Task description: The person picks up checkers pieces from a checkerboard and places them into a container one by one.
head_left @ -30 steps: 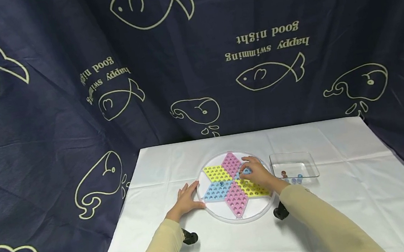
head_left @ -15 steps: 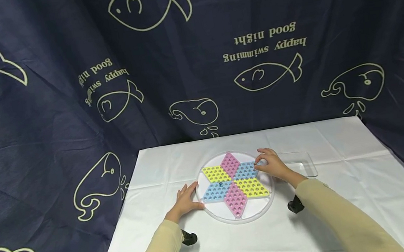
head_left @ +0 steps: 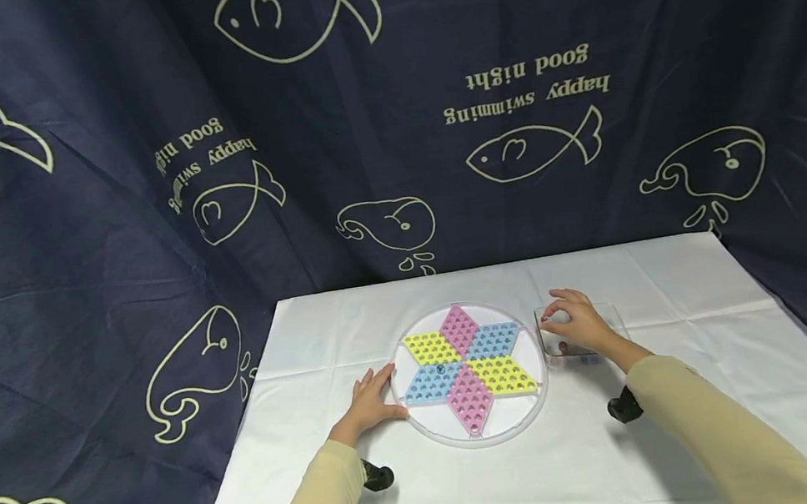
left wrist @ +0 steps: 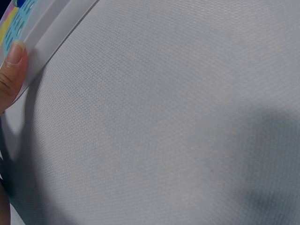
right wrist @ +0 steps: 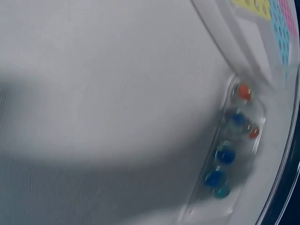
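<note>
My left hand (head_left: 367,402) rests against the left rim of a round Chinese checkers board (head_left: 515,419), fingers spread. In the left wrist view its thumb (left wrist: 14,70) lies on the white rim. One dark blue marble (head_left: 441,369) sits in the board's lower-left blue section. My right hand (head_left: 580,323) is over a clear plastic box (head_left: 616,318), right of the board. Its thumb and index finger meet on a small reddish marble (head_left: 544,320), though the detail is tiny. The right wrist view shows blue marbles (right wrist: 226,153) and orange ones (right wrist: 244,92) in the box; that hand is outside this view.
A white cloth (head_left: 494,493) covers the table. Behind it hangs a dark blue curtain (head_left: 435,139) with fish drawings. A black wrist mount (head_left: 378,478) shows under the left forearm, another black mount (head_left: 625,405) under the right.
My right hand has moved rightward from the board's upper-right blue section to over the box, fingertips still pinched together. The left hand has stayed at the board's rim.
</note>
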A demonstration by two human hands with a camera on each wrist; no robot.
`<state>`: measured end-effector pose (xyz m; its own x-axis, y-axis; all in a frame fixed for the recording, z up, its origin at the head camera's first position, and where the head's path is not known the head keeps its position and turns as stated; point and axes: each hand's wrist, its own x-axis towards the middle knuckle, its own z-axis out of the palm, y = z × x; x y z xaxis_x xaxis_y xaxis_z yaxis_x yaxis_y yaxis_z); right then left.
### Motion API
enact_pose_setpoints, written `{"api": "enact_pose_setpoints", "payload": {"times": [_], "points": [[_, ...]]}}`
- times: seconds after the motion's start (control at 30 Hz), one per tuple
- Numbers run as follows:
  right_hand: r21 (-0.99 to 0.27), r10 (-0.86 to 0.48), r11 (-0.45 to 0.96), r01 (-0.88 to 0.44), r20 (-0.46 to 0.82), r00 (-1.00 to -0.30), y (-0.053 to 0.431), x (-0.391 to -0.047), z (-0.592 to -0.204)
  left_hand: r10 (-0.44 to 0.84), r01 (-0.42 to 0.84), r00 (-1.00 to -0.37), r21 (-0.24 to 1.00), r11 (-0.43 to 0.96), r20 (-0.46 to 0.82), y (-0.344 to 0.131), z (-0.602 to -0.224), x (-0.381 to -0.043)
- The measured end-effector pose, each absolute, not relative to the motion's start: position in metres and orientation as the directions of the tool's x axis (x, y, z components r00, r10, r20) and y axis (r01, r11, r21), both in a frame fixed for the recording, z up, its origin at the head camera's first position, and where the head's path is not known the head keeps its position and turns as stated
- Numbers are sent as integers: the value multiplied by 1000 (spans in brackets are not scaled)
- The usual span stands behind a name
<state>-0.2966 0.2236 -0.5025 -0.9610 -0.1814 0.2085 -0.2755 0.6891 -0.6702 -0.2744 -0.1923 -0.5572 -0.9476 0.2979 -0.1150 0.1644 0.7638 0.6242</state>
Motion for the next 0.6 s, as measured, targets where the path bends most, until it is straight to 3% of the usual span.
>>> {"api": "enact_pose_setpoints", "payload": {"times": [0.6], "points": [[-649,-143,723,-237,195,-970,264,-289,-513,302,170,-947,620,766,-113,-191,-552,-272]]}}
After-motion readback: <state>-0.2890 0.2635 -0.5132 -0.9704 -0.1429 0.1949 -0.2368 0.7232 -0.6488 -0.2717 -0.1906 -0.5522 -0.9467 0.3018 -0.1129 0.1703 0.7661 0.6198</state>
